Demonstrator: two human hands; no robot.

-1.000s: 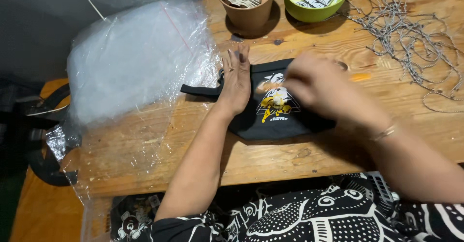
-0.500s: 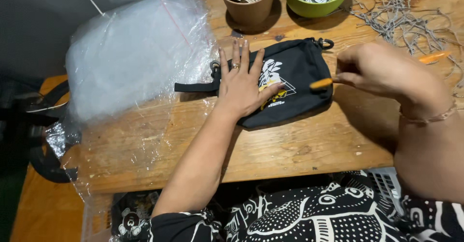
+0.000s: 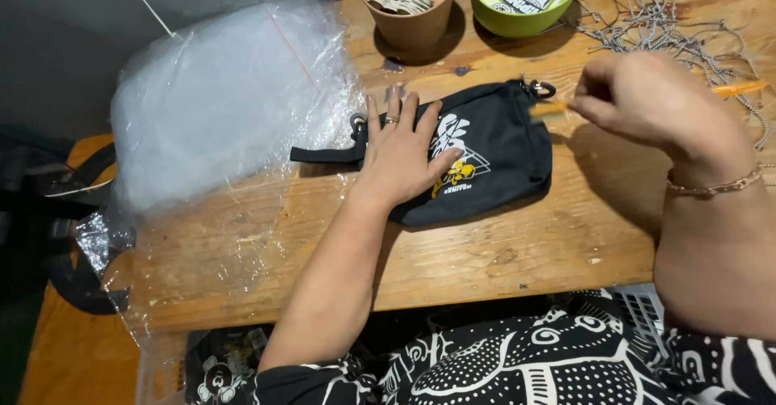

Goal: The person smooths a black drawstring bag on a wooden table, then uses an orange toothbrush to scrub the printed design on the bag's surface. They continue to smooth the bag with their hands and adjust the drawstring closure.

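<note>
Small black fabric pouch [image 3: 493, 158] lies flat on wooden counter [image 3: 566, 243] — long axis left-right, strap end pointing left. Left hand [image 3: 400, 150] flat, fingers spread, pressing it; right hand [image 3: 655, 102] — grip closed on thin orange stick [image 3: 554, 107] above pouch's right end.

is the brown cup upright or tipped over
Upright. The brown cup stands on its base on the wooden table, its open mouth facing up, with pale pieces inside.
</note>
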